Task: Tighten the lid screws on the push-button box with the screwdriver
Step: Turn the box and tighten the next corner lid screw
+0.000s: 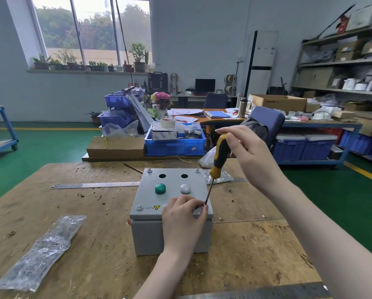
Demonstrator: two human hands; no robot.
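Right hand (243, 147) grips screwdriver (218, 157); left hand (184, 214) pinches tip at box (150, 199) lid's near-right corner (screw hidden).

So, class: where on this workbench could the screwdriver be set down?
Bare wood lies between the plastic bag and the push-button box, and right of the box near the table edge. Behind the box it is crowded: steel ruler, foil packet.

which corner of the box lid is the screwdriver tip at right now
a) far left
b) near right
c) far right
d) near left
b) The screwdriver slants down from the right hand to the near right corner of the box lid, where the left hand pinches around its tip; the screws at the other three corners are uncovered.
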